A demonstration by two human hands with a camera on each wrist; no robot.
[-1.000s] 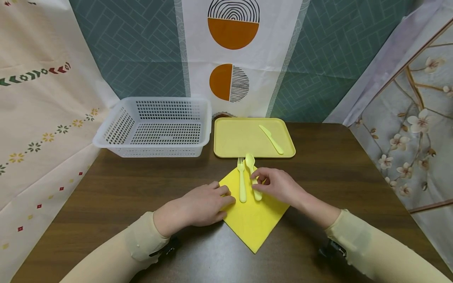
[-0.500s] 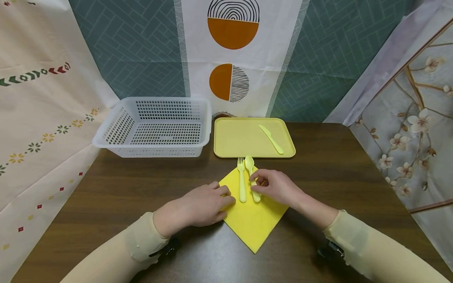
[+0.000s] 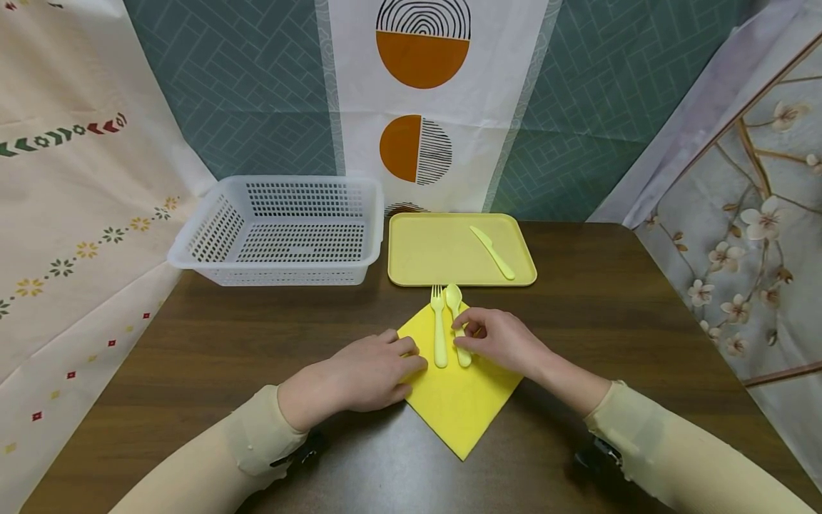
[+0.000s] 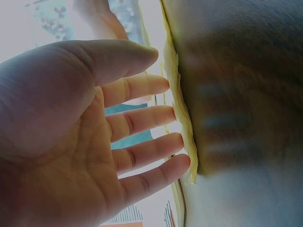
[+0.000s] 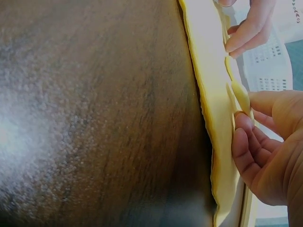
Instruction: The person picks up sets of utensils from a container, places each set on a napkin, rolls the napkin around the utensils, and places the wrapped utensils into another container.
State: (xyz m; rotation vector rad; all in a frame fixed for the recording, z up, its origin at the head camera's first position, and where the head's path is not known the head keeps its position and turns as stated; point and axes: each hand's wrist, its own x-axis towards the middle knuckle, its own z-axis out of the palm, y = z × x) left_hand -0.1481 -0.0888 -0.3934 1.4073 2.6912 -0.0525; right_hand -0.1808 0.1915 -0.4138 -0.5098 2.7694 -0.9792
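Note:
A folded yellow napkin (image 3: pixel 459 410) lies cornerwise on the table. On it rests a pale yellow fork (image 3: pixel 439 335), tines pointing away from me. Just right of the fork is a matching spoon (image 3: pixel 453 295), bowl end away from me. My right hand (image 3: pixel 504 339) pinches the spoon's handle (image 5: pixel 240 96) between thumb and fingers, partly covering it. My left hand (image 3: pixel 369 371) rests at the napkin's left side. In the left wrist view its fingers (image 4: pixel 147 118) are extended, with the tips at the napkin edge (image 4: pixel 182 104).
Behind the napkin stands a yellow tray (image 3: pixel 424 250) with a pale yellow knife (image 3: pixel 493 253) lying at an angle on its right part. A white perforated basket (image 3: pixel 292 276) stands left of the tray. Patterned cloths hang around the back and sides of the table (image 3: pixel 276 314).
The spoon has slid slightly toward me, and its handle has swung left, closer to parallel with the fork. My right hand moved a little with it; the left hand stayed put.

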